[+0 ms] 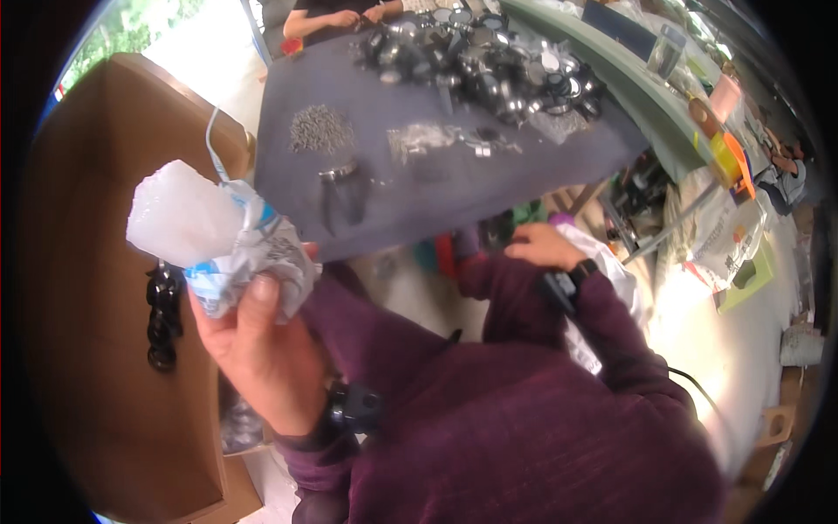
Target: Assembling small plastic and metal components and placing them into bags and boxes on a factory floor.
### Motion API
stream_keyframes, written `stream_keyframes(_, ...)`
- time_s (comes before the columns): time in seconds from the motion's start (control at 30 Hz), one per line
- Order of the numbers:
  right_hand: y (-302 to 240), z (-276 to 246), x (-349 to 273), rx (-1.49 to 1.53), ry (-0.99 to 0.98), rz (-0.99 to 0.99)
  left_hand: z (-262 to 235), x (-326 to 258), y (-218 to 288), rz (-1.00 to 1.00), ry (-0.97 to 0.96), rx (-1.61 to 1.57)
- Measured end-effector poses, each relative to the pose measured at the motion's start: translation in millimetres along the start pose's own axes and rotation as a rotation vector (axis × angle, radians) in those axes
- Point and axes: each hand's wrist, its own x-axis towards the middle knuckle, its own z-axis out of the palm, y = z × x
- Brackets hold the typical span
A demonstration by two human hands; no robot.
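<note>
My left hand (262,349) is raised at the left, its fingers wrapped round a crumpled white-and-blue plastic wrapper (262,262). Out of the wrapper's upper end sticks a whitish, translucent block (179,214) that looks like ice. My right hand (547,247) lies on my knee, fingers stretched loosely over it and holding nothing. Both wrists carry dark bands with a small black device. In front of me, the grey-covered table (419,196) bears a heap of shiny black-and-silver round parts (489,65), a pile of small metal pieces (321,129) and a few clear bags (428,138).
A large open cardboard box (113,375) stands at my left, with a string of black round parts (163,314) inside. Across the table another person's hands (360,17) work near the heap. Plastic bags (720,227) and an orange-and-yellow thing (733,162) sit at the right.
</note>
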Motion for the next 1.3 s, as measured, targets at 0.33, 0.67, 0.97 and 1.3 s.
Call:
stream_keyframes(0.33,-27.2,-38.0,-58.1,-0.102,0.081,0.011,6.2,-2.3,-12.2,-0.078,0.043,0.002)
stream_keyframes(0.67,-45.4,-26.7,-54.8,-0.027,0.022,-0.152,32.4,0.7,-10.2,-0.131,-0.116,0.002)
stream_keyframes(0.97,-31.3,-22.6,-32.1,-0.026,-0.140,-0.113,64.7,13.0,-20.5,-0.401,-0.268,-0.106)
stream_keyframes(1.3,-4.6,-21.4,-39.2,-0.017,-0.082,0.026,77.5,15.1,-19.8,-0.083,-0.389,0.025)
